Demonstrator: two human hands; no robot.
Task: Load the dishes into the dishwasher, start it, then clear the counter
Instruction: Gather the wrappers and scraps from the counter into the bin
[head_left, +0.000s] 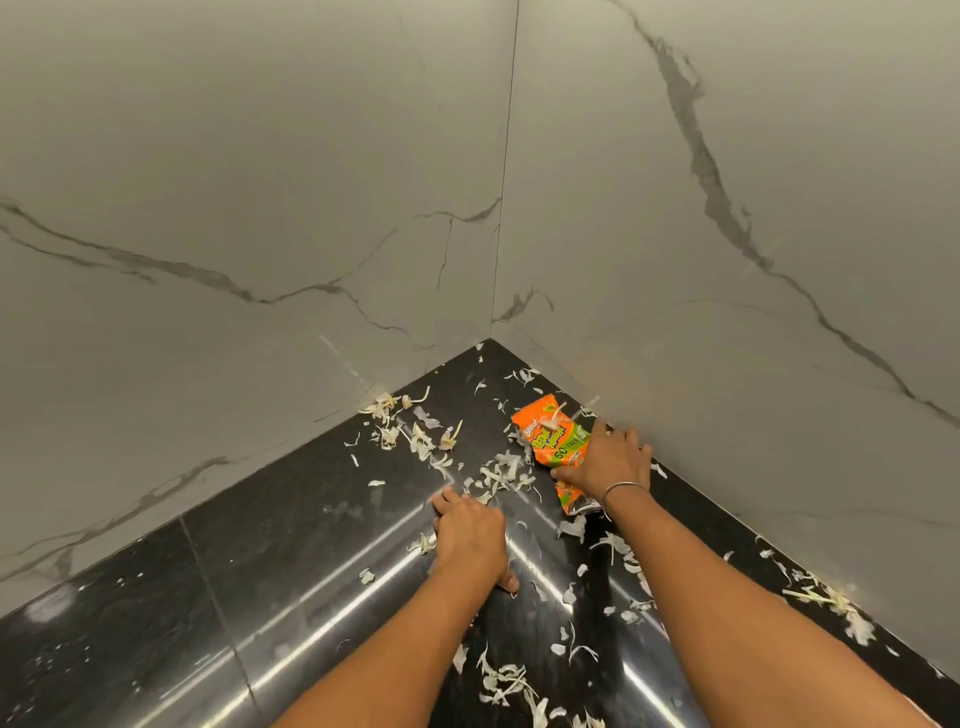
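Observation:
A black polished counter runs into a corner between two marble walls. Several pale vegetable peels lie scattered over it, thickest near the corner. An orange and green snack wrapper lies near the right wall. My right hand rests on the wrapper's near end, thumb and fingers closing round it; a thin bangle sits on that wrist. My left hand lies palm down on the counter, fingers curved against a heap of peels at its fingertips.
Marble wall panels close the counter on the left and right, meeting at the corner. More peels lie along the right wall's foot and near the bottom edge.

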